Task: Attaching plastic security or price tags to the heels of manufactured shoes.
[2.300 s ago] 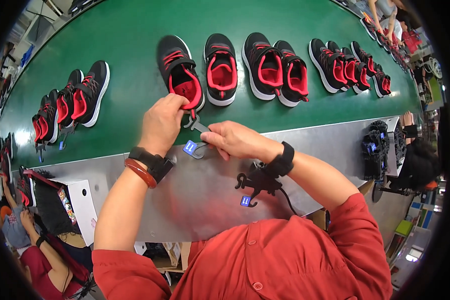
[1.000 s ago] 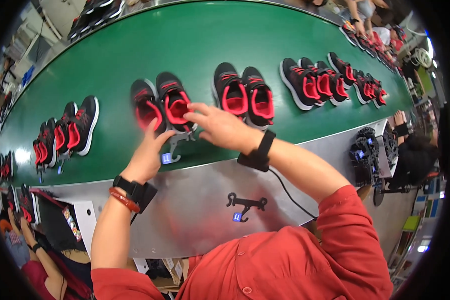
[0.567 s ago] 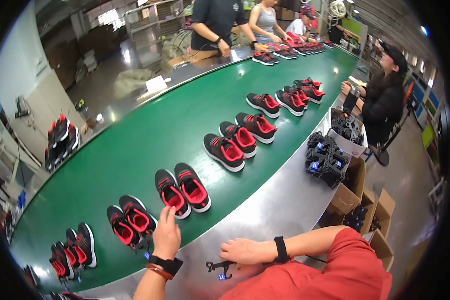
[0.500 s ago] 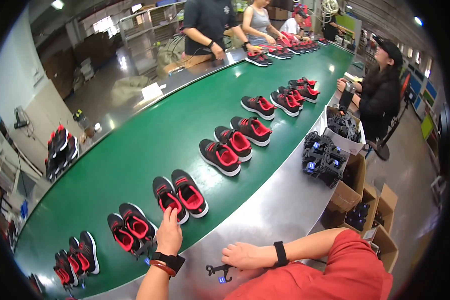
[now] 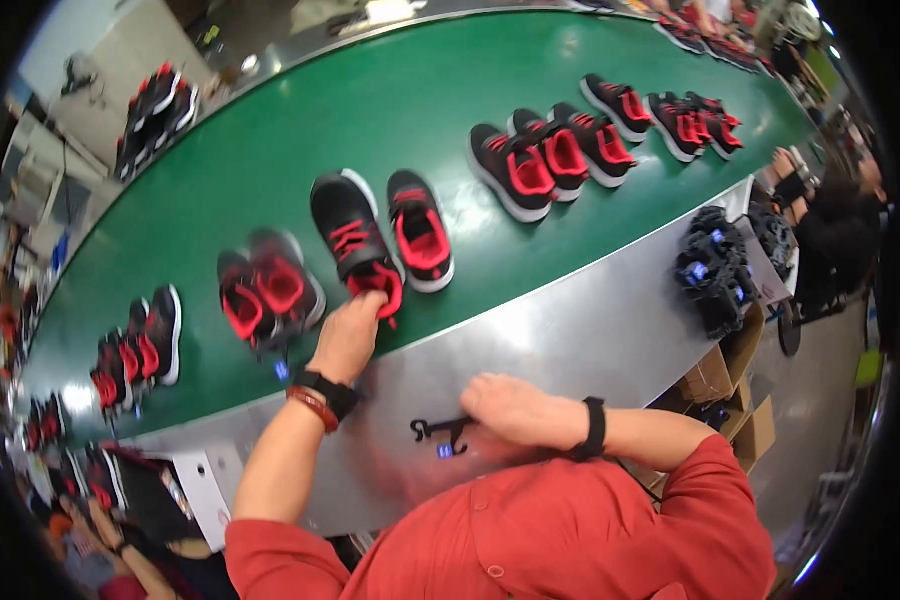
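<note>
Shoe [image 5: 348, 232] has left fingers [image 5: 373, 301] gripping its heel.

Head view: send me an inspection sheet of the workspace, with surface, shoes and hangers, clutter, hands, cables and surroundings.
Surface: green table, with a metal ledge along its near edge.
Shoes: black-and-red shoes in groups on the green.
Hangers: one black hanger with a blue tag on the ledge.
Clutter: hanger pile beside a white box, right.
Left hand: grips the gripped shoe at its heel.
Right hand: over the hanger's right end; grip unclear.
Cables: nothing clearly seen near the hands.
Surroundings: person in dark clothing at right; open cardboard boxes below the ledge.
</note>
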Demonstrator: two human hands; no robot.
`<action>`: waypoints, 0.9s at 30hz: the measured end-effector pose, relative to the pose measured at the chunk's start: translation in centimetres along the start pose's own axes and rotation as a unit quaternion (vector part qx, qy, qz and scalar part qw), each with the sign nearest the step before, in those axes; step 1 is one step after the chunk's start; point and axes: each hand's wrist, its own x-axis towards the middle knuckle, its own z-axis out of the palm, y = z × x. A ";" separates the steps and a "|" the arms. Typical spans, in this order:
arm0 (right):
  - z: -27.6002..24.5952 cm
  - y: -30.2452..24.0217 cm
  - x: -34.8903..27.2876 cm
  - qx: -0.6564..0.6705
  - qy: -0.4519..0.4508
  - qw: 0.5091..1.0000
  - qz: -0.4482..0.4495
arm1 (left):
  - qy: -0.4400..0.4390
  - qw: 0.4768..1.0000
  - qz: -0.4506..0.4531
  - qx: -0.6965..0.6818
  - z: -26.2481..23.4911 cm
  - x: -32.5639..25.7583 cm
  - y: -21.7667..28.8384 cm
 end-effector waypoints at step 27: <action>0.5 1.7 7.2 0.536 0.057 0.790 0.290 | 0.083 0.990 -0.079 -0.083 1.0 -1.3 -2.0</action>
